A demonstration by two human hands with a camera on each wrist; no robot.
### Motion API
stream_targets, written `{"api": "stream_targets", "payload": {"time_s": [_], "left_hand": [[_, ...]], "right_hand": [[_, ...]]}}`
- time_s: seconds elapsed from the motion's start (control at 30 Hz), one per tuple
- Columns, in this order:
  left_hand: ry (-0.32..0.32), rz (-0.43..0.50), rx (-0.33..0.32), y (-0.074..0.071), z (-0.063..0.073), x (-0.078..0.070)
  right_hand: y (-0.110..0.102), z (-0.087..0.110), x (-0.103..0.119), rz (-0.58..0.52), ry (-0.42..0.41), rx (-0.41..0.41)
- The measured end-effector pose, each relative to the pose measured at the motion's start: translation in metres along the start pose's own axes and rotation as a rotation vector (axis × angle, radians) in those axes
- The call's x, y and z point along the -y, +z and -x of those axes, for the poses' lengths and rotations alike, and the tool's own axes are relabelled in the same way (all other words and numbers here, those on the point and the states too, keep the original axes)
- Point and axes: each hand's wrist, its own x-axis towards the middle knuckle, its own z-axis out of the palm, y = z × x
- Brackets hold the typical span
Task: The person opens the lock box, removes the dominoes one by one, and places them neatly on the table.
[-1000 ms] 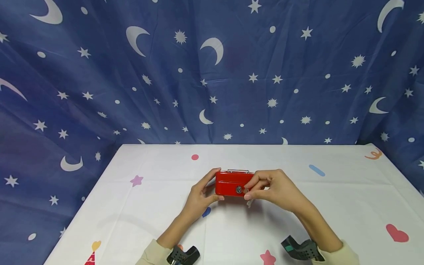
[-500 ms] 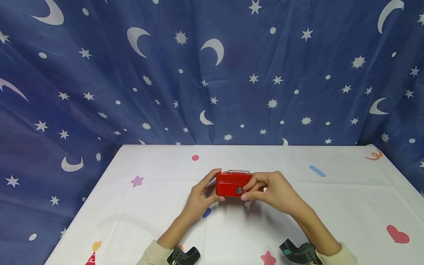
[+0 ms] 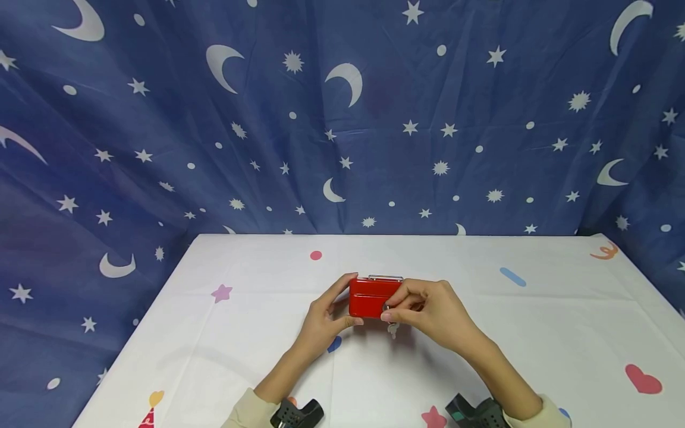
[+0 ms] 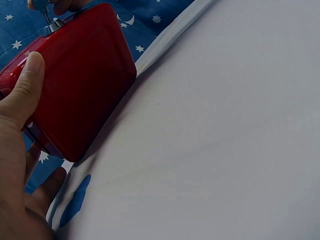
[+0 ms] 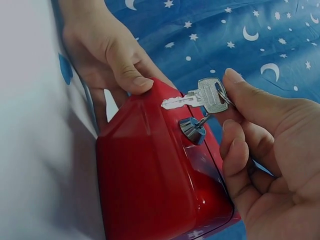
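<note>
A small red cash box with a wire handle on top is on the white table, its lock side facing me. My left hand grips its left end, thumb in front and fingers behind. At the lock, my right hand pinches the head of a key between thumb and fingers. The right wrist view shows that key's shaft in the round silver lock. A second silver key hangs loose on the same ring. The pinched key's head is mostly hidden by fingers.
The table has a white cloth printed with coloured shapes. Behind it hangs a blue curtain with moons and stars. Black wrist devices sit on the left wrist and the right wrist.
My right hand has moved left, closer in to the lock, which its fingers now cover in the head view. The hanging key has shifted left too. My left hand and the cash box stay put.
</note>
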Motion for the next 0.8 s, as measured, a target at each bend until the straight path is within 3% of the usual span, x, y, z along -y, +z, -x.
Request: {"api": "stream_targets", "payload": {"time_s": [0.8], "left_hand": [[-0.001, -0.007, -0.006, 0.0010, 0.0002, 0.0001]], "right_hand": [[-0.0014, 0.0004, 0.0006, 0.005, 0.004, -0.018]]}}
